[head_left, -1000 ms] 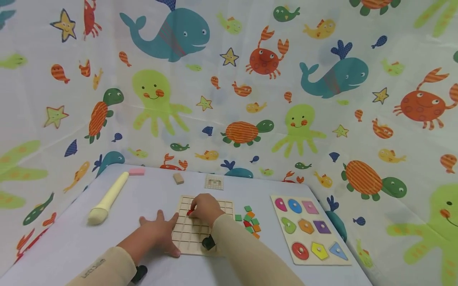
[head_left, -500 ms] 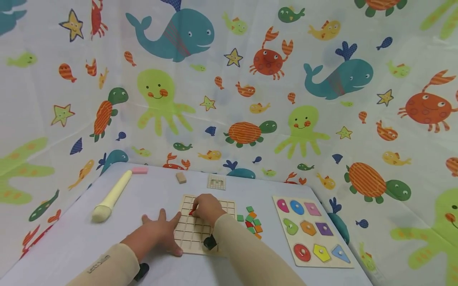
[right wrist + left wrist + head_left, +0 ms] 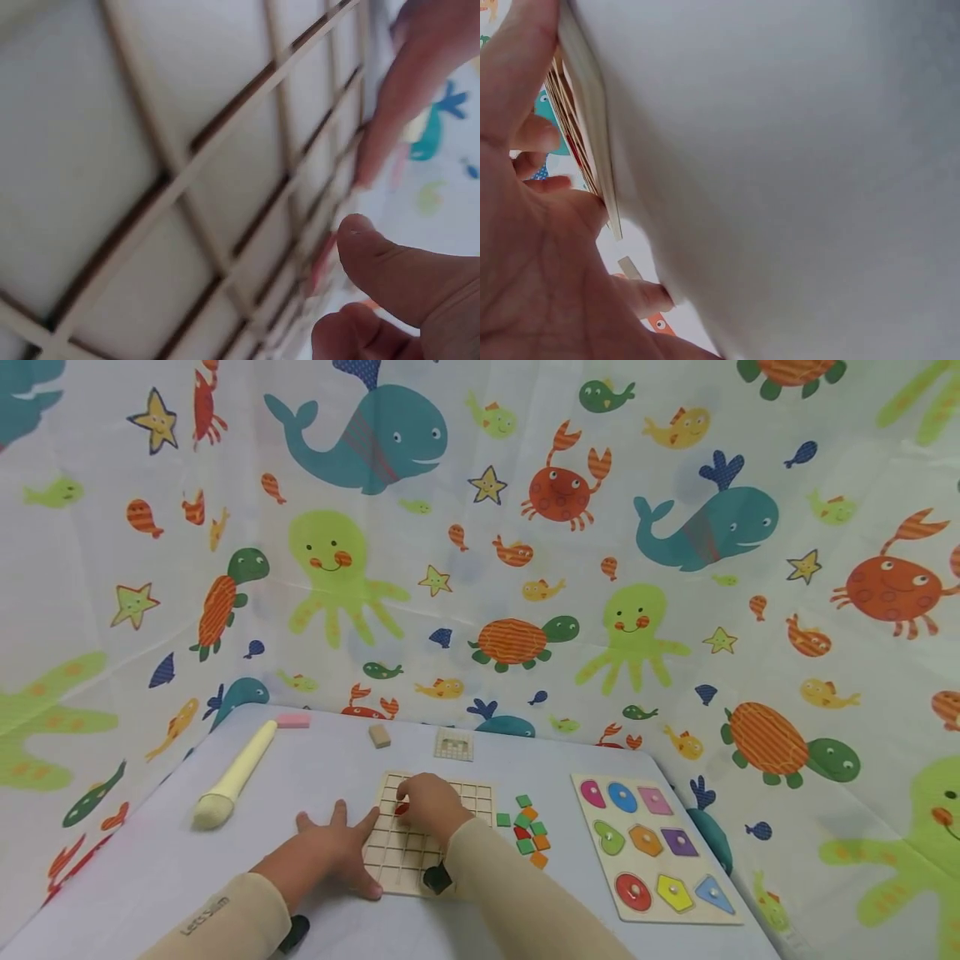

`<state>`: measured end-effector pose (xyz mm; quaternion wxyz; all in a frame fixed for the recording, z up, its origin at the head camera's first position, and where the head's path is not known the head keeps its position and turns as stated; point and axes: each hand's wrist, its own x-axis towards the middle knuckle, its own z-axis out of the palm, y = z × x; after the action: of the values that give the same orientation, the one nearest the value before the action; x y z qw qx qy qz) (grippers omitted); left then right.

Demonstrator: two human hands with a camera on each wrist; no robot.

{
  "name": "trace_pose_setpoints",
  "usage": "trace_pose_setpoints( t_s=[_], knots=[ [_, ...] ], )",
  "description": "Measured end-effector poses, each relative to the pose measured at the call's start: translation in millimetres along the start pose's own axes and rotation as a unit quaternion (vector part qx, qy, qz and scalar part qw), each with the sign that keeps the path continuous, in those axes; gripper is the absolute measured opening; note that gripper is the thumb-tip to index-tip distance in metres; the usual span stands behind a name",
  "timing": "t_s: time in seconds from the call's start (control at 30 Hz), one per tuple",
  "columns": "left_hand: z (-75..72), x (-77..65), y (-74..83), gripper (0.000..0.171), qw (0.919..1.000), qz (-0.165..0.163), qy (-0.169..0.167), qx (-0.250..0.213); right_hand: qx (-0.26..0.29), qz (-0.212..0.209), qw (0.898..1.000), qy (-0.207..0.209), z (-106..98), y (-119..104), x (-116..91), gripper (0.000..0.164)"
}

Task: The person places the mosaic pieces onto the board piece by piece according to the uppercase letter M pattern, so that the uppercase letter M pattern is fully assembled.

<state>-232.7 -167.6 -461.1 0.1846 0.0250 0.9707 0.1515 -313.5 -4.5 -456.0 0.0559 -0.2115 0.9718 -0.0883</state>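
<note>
In the head view, a wooden grid board (image 3: 388, 868) lies on the table, and one red tile (image 3: 402, 809) sits flat on its upper left part. My right hand (image 3: 435, 806) is over the board, fingertips just beyond the red tile. In the right wrist view the thumb (image 3: 375, 247) is close to the red tile (image 3: 322, 262), apart from the bent fingers below; whether it touches the tile is unclear. My left hand (image 3: 333, 852) spreads its fingers along the board's left edge, index finger and thumb against it. The left wrist view shows this hand (image 3: 532, 247) beside the board's rim (image 3: 592, 112).
Several green, orange and red tiles (image 3: 522, 833) lie right of the board. Further right is a knob shape puzzle (image 3: 647, 852). Behind the board are a small patterned card (image 3: 453, 745), a wooden block (image 3: 379, 736) and a pink block (image 3: 293, 721). A pale yellow stick (image 3: 243, 764) lies left.
The right hand's fingertips have shifted slightly away from me, exposing more of the red tile on the board. The left hand keeps its place. The head view has shifted a little.
</note>
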Motion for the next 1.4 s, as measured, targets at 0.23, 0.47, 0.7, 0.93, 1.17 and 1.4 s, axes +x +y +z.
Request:
trace_pose_setpoints(
  t_s=[0.23, 0.47, 0.7, 0.93, 1.17, 1.4],
  knots=[
    [0.3, 2.8, -1.7, 0.130, 0.9999, 0.005, -0.007, 0.006, 0.084, 0.009, 0.996, 0.018, -6.6, -14.4, -39.7, 0.050],
    [1.1, 3.9, -0.7, 0.130, 0.9999, 0.008, -0.007, 0.013, 0.175, 0.029, 0.984, 0.011, -2.7, -3.5, -82.2, 0.060],
    [1.7, 2.5, -2.1, 0.129, 0.9997, 0.007, -0.002, 0.022, 0.232, 0.052, 0.971, 0.040, -1.6, 25.8, -112.4, 0.070],
    [-1.9, 1.6, -1.0, 0.128, 0.9994, 0.021, -0.006, 0.027, 0.230, 0.085, 0.963, 0.113, -18.0, 84.2, -125.1, 0.068],
    [-5.8, -3.5, 4.8, 0.124, 0.9992, 0.020, -0.027, 0.021, 0.180, 0.186, 0.956, 0.137, -39.7, 143.0, -117.0, 0.059],
    [-8.2, -5.3, 5.0, 0.124, 0.9995, 0.005, -0.031, 0.004, 0.108, 0.187, 0.975, 0.058, -35.8, 164.7, -92.0, 0.049]
  ],
)
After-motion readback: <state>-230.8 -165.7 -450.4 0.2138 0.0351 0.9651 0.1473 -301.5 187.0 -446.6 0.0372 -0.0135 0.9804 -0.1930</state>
